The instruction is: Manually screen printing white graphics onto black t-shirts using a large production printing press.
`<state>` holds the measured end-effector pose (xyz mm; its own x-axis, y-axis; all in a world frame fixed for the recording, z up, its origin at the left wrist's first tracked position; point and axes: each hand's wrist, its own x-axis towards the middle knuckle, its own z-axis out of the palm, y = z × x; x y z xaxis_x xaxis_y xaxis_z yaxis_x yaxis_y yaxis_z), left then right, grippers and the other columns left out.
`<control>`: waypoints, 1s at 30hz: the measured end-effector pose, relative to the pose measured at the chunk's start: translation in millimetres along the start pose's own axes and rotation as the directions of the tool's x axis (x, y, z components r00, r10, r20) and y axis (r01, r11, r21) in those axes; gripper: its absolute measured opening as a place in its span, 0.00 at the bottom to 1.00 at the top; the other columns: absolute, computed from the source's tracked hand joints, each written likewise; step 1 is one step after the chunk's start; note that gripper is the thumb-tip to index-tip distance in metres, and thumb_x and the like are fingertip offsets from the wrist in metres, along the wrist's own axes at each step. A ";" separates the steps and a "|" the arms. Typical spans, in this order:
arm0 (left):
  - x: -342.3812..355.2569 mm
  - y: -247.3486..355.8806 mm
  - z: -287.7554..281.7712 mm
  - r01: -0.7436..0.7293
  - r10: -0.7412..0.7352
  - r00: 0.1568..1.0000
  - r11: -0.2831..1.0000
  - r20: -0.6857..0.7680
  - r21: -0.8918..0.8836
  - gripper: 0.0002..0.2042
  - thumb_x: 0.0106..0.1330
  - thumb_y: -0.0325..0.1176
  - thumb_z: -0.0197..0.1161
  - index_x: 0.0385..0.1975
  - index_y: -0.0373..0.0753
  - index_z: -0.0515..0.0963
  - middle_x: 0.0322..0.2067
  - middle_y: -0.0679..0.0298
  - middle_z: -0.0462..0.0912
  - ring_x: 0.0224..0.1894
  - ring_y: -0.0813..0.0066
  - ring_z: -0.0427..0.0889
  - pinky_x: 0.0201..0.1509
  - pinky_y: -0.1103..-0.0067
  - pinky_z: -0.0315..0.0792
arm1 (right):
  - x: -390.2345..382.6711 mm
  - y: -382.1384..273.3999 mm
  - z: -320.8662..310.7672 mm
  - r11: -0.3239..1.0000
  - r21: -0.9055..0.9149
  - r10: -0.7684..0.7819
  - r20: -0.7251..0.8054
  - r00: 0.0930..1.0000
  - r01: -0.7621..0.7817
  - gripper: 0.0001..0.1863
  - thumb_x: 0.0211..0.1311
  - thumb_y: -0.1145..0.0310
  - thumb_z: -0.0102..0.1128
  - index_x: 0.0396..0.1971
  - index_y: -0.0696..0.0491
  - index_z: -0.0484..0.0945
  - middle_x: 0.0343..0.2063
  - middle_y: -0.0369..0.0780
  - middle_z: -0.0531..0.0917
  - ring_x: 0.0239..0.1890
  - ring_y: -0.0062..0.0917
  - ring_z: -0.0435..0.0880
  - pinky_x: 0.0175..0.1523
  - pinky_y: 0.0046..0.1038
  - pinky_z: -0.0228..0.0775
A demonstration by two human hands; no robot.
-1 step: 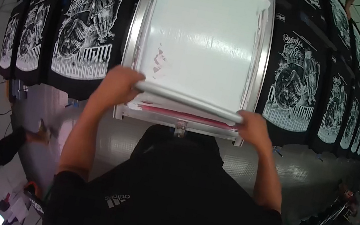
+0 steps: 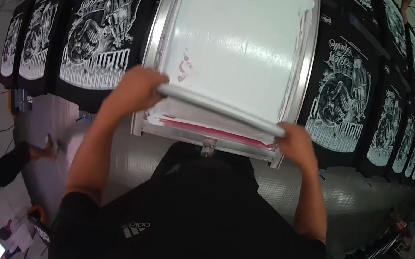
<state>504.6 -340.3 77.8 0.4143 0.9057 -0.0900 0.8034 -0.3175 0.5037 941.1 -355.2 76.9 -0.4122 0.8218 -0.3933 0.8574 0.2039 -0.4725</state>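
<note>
A metal-framed printing screen lies in front of me, its mesh coated with white ink. Across its near part runs a long grey squeegee, slightly slanted, the right end nearer to me. My left hand is wrapped round its left end, close to the frame's left rail. At the opposite end my right hand grips the bar by the right rail. A pinkish-red strip shows along the near edge of the mesh. The squeegee's blade edge cannot be made out.
Black shirts with white prints lie in rows on both sides, the closest being a left shirt and a right shirt. A clamp sits at the frame's near edge. Another person is at the lower left.
Both hands and the squeegee have shifted slightly away from me over the screen. The grip is the same.
</note>
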 end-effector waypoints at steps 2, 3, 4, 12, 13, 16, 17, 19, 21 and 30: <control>32.8 -14.5 -16.1 0.057 -0.057 0.998 0.998 0.033 0.015 0.11 0.52 0.32 0.71 0.35 0.40 0.82 0.31 0.56 0.84 0.38 0.52 0.82 0.44 0.63 0.74 | 31.5 19.6 -29.3 1.000 0.002 0.003 -0.005 1.000 -0.003 0.17 0.49 0.73 0.61 0.43 0.53 0.82 0.33 0.47 0.85 0.40 0.47 0.83 0.45 0.45 0.75; 52.1 -23.5 -23.3 0.087 -0.087 0.994 0.996 0.059 0.007 0.12 0.53 0.32 0.72 0.36 0.39 0.82 0.33 0.55 0.84 0.39 0.52 0.82 0.45 0.64 0.74 | 50.6 28.2 -42.9 0.998 -0.036 -0.048 -0.054 0.997 0.046 0.17 0.49 0.73 0.61 0.43 0.53 0.82 0.33 0.48 0.86 0.39 0.47 0.84 0.45 0.45 0.75; 70.5 -30.9 -27.7 0.121 -0.122 0.991 0.992 0.058 0.015 0.12 0.53 0.32 0.71 0.37 0.39 0.82 0.33 0.55 0.84 0.40 0.52 0.82 0.44 0.64 0.74 | 74.3 34.9 -54.4 0.993 -0.115 -0.054 -0.109 0.993 0.041 0.16 0.50 0.72 0.61 0.42 0.53 0.82 0.32 0.48 0.85 0.37 0.47 0.84 0.44 0.45 0.75; 251.6 -129.5 -33.9 0.044 0.042 0.931 0.973 -0.363 0.225 0.16 0.55 0.30 0.65 0.45 0.40 0.79 0.38 0.56 0.84 0.45 0.53 0.82 0.50 0.61 0.73 | 282.6 71.3 -141.4 0.902 -0.420 -0.272 -0.380 0.884 0.097 0.10 0.52 0.71 0.61 0.37 0.53 0.79 0.32 0.47 0.85 0.41 0.44 0.83 0.49 0.45 0.74; 265.2 -140.7 -25.1 0.065 0.034 0.933 0.963 -0.359 0.260 0.17 0.55 0.30 0.65 0.47 0.41 0.78 0.40 0.56 0.83 0.47 0.53 0.81 0.52 0.61 0.72 | 303.0 77.9 -136.5 0.887 -0.457 -0.265 -0.389 0.882 0.065 0.10 0.54 0.71 0.60 0.37 0.53 0.78 0.32 0.46 0.85 0.42 0.43 0.84 0.51 0.46 0.72; 277.7 -153.6 11.5 0.166 -0.083 0.967 0.923 -0.241 0.347 0.22 0.54 0.27 0.63 0.53 0.44 0.76 0.47 0.56 0.80 0.53 0.55 0.77 0.54 0.62 0.71 | 333.8 88.4 -98.5 0.798 -0.600 -0.209 -0.361 0.909 -0.055 0.12 0.58 0.72 0.58 0.43 0.51 0.75 0.38 0.42 0.84 0.47 0.37 0.83 0.58 0.52 0.65; 269.0 -151.6 22.7 0.151 -0.058 0.968 0.912 -0.245 0.380 0.21 0.54 0.27 0.62 0.51 0.43 0.77 0.45 0.57 0.78 0.52 0.56 0.77 0.54 0.63 0.71 | 328.5 87.4 -79.7 0.764 -0.641 -0.230 -0.373 0.899 -0.071 0.13 0.58 0.73 0.57 0.44 0.51 0.75 0.40 0.42 0.83 0.48 0.38 0.83 0.58 0.53 0.66; 243.1 -142.0 35.2 0.163 -0.052 0.958 0.906 -0.281 0.390 0.22 0.51 0.28 0.64 0.49 0.43 0.78 0.46 0.57 0.77 0.50 0.55 0.76 0.52 0.63 0.71 | 304.0 83.0 -59.4 0.803 -0.594 -0.189 -0.336 0.923 -0.052 0.14 0.58 0.74 0.57 0.46 0.52 0.74 0.42 0.43 0.82 0.48 0.38 0.82 0.58 0.53 0.66; 201.2 -125.2 34.4 0.096 -0.001 0.963 0.935 -0.268 0.343 0.21 0.50 0.28 0.66 0.47 0.42 0.79 0.43 0.56 0.78 0.48 0.55 0.77 0.51 0.64 0.71 | 262.0 71.2 -50.5 0.838 -0.545 -0.218 -0.322 0.922 0.008 0.14 0.57 0.75 0.59 0.45 0.52 0.74 0.39 0.42 0.82 0.46 0.38 0.82 0.58 0.51 0.66; -45.2 -1.5 39.1 0.058 -0.041 0.986 0.993 -0.160 0.106 0.17 0.42 0.27 0.70 0.35 0.38 0.80 0.33 0.60 0.80 0.40 0.57 0.78 0.45 0.65 0.69 | -8.7 4.3 8.5 0.965 -0.200 -0.215 -0.249 0.944 0.167 0.18 0.41 0.79 0.62 0.39 0.55 0.78 0.33 0.44 0.82 0.41 0.43 0.81 0.53 0.43 0.67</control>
<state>501.4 -391.7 47.5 0.3076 0.9511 0.0282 0.8668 -0.2923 0.4040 945.7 -366.0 71.6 -0.4967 0.8648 -0.0735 0.8208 0.4406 -0.3636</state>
